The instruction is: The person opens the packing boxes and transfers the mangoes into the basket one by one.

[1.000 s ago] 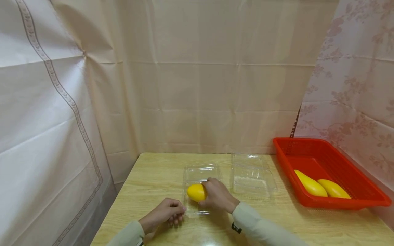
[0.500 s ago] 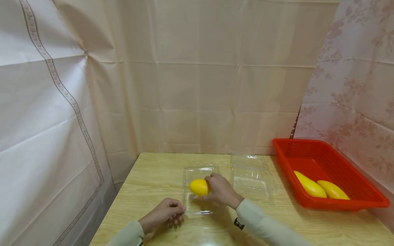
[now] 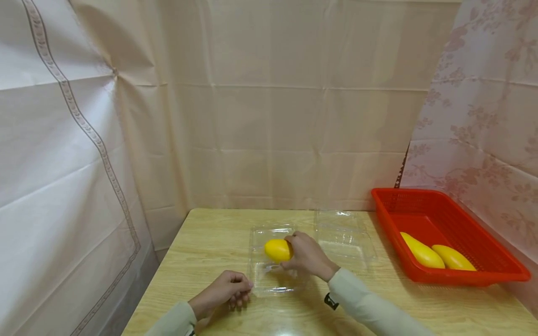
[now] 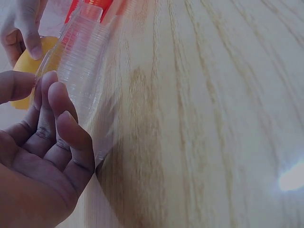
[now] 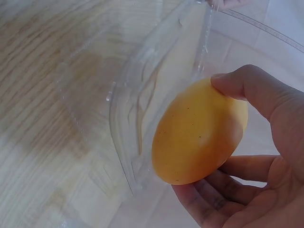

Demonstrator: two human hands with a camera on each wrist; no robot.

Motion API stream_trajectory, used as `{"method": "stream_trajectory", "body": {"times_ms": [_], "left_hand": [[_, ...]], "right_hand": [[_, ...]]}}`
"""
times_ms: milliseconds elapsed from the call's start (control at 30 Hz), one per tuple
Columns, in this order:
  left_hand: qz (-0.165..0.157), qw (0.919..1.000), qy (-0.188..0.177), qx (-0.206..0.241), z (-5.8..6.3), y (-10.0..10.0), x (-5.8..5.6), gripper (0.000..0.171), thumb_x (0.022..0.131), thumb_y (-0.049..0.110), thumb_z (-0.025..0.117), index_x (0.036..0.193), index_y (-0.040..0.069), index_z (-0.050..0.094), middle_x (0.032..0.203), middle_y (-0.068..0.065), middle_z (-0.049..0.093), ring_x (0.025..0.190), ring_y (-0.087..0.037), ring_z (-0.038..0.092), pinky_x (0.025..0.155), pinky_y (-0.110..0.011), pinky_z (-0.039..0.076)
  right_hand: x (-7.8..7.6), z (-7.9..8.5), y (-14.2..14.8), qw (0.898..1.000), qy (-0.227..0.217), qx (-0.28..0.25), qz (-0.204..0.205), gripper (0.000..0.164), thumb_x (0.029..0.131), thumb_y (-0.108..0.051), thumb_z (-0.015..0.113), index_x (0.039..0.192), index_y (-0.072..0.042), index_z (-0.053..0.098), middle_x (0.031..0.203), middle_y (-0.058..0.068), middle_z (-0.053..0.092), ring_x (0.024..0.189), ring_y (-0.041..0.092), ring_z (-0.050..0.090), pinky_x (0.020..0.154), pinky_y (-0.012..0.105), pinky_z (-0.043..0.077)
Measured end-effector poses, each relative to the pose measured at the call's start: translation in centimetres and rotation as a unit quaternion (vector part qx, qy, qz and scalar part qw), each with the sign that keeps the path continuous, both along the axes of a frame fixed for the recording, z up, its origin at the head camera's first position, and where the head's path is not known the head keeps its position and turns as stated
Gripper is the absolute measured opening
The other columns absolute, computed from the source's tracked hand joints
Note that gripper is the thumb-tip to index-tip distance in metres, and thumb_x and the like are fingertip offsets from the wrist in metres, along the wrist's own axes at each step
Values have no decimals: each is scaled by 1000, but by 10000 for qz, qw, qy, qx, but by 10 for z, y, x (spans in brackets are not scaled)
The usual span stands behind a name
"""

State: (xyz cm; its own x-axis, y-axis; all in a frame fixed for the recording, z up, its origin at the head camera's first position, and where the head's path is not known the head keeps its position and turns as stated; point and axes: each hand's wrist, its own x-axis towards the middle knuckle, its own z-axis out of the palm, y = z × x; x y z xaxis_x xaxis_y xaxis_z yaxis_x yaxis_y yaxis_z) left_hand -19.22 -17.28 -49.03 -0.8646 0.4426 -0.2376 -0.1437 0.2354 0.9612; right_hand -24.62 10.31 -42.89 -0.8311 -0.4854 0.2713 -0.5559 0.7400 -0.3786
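A yellow mango (image 3: 277, 250) is gripped by my right hand (image 3: 310, 256), thumb on one side and fingers curled round the other. In the head view it appears over an open clear plastic clamshell box (image 3: 279, 290). The right wrist view shows the mango (image 5: 194, 133) close beside the box's clear wall (image 5: 142, 95); whether they touch, I cannot tell. My left hand (image 3: 224, 291) is at the box's near left corner. In the left wrist view, its thumb and fingertips pinch the box rim (image 4: 47, 61).
A second open clear clamshell box (image 3: 344, 249) lies just to the right on the wooden table (image 3: 210, 242). At the table's right side stands a red plastic basket (image 3: 454, 279) with two yellow mangoes (image 3: 422, 252) in it. Cloth curtains (image 3: 269, 140) hang behind and at both sides.
My right hand has carried the mango a little to the right and toward the far end of the box. The left hand has stayed at the box corner.
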Motion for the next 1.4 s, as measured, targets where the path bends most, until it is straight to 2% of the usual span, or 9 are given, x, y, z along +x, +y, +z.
{"method": "stream_trajectory", "body": {"times_ms": [333,700,1167,1400], "left_hand": [[36,10000,-15,0,-1,1,1,28,103,23,64,96,-4,70,78,-4,69,60,-11,57,52,-23,45],[13,9999,7,110,-4,-1,0,29,103,23,64,96,-5,69,77,-5,68,59,-11,57,50,-23,44],[39,9999,96,76,-4,0,0,29,102,23,64,94,-4,69,76,-4,68,60,-12,57,50,-24,44],[88,9999,133,29,-3,1,1,29,102,24,65,94,-4,70,76,-4,68,60,-11,58,51,-23,44]], "right_hand": [[-3,5,12,9998,29,-70,-160,52,71,-27,93,110,2,73,92,4,62,77,16,51,67,36,46],[-9,10,28,9989,-15,-120,-464,48,71,-29,92,105,-2,73,87,1,59,74,15,49,65,34,44],[-15,23,51,9972,187,-89,-716,47,72,-26,91,107,1,72,91,4,63,75,17,52,67,35,46],[-19,26,66,9962,119,-91,-858,51,74,-27,89,112,2,72,91,4,62,76,18,52,68,35,46]]}}
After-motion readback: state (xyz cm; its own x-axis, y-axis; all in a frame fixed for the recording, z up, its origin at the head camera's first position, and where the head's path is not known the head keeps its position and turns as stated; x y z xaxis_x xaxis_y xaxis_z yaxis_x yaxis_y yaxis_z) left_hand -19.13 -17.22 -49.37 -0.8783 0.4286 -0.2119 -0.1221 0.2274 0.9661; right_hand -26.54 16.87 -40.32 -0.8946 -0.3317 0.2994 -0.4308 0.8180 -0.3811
